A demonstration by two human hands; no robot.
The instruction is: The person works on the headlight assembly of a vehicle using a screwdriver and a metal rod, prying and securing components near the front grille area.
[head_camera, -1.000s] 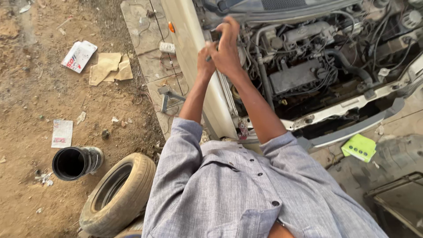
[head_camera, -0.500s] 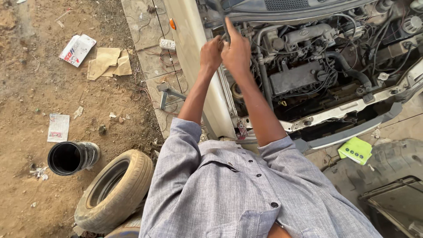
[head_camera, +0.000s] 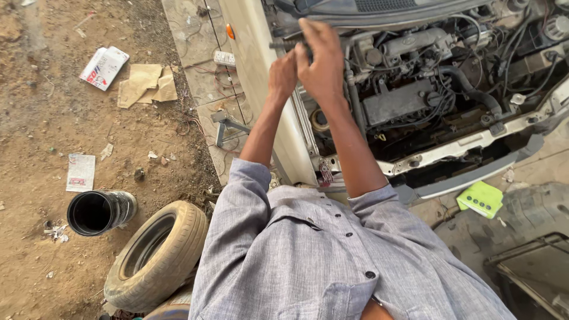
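From the worn tyre (head_camera: pixel 155 255) on the dirt across to the engine bay (head_camera: pixel 415 89), I note my left hand (head_camera: pixel 282 76) and right hand (head_camera: pixel 323 62) clenched together on a dark tool (head_camera: pixel 283 44) at the fender edge; I judge a firm, squarely seated two-handed grip essential.

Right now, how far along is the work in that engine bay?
Done: the hood is up and the engine lies exposed, with the front bumper area partly stripped. In hand: the left hand and right hand meet on a dark tool at the bay's upper edge. Left: hoses and wiring look connected; what the tool engages is hidden, so I cannot tell how far that fitting has come.
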